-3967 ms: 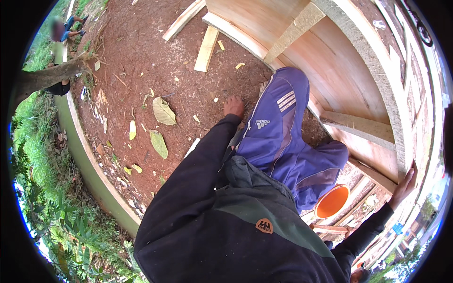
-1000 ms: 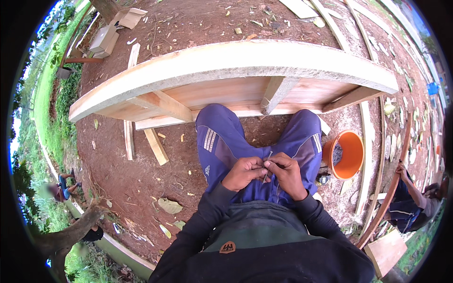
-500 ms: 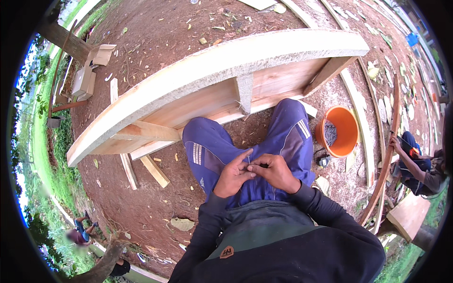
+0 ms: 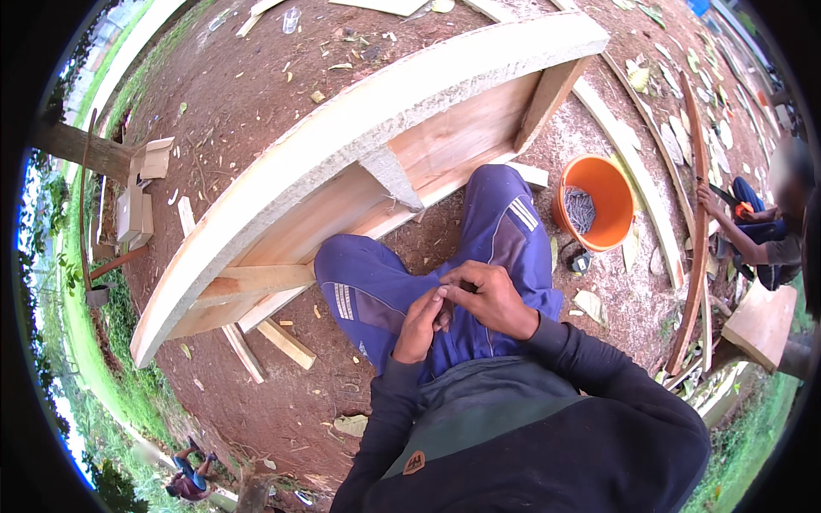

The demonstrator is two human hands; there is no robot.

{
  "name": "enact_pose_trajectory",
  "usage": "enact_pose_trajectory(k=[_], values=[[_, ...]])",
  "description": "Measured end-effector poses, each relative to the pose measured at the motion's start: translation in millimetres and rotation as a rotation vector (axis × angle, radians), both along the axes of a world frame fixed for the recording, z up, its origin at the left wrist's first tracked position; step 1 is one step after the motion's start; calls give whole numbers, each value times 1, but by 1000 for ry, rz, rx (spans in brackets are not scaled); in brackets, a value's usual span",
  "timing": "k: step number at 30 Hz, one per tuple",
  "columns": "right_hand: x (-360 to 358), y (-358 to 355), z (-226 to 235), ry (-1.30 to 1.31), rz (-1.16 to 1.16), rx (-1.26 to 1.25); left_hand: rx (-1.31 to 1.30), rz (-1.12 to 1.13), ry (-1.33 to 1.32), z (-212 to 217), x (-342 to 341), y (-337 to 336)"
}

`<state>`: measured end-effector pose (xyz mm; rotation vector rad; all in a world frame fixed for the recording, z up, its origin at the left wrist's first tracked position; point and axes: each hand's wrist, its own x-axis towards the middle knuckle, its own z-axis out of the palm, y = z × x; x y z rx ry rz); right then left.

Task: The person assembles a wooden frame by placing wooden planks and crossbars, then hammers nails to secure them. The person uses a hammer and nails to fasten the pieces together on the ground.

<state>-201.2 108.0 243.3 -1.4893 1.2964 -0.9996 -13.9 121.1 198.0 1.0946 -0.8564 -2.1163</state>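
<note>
A person sits on bare reddish earth, seen from above, wearing a dark long-sleeved top and blue trousers [image 4: 479,256] with pale stripes down the side. Both hands meet in front of the lap, over the trousers. The left hand [image 4: 421,325] is curled, its fingertips pressed up against the right hand [image 4: 492,295], whose fingers are bent and pinched inward. The two hands touch at the fingertips, closed around something small and dark between them; it is too small and too hidden to tell what it is.

Just beyond the knees stands a long curved wooden frame [image 4: 359,162], made of pale planks with a rough grey top edge and short wooden braces underneath. It runs from the lower left to the upper right.

To the right of the right knee, near it on the ground, sits an orange bucket [image 4: 599,205] holding a heap of grey nails [image 4: 580,208]. A small dark object lies on the soil just below the bucket.

Loose offcuts of wood [image 4: 286,344] lie on the ground to the left of the legs, under the end of the frame. Dry leaves and wood chips are scattered across the earth.

At the far right edge another person [image 4: 761,235] crouches, one hand on a long thin bent strip of wood [image 4: 697,231]. Grass borders the ground on the left.
</note>
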Motion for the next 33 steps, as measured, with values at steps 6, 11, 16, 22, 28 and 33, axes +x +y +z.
enact_pose_trajectory(k=[6,11,16,22,28,33], values=[[-12,4,-2,-31,-74,106,36,-12,-52,12,-15,1],[-16,8,-6,-59,-88,86,-186,-151,-180,1,-11,0],[-32,11,-10,-18,-140,-15,-240,-260,-300,12,-18,-13],[-105,28,-57,239,-615,-3,-249,-55,-376,29,2,-49],[-191,116,-209,470,-815,558,-379,103,-415,54,41,-85],[-200,176,-266,569,-552,935,-574,270,-439,102,60,-108]])
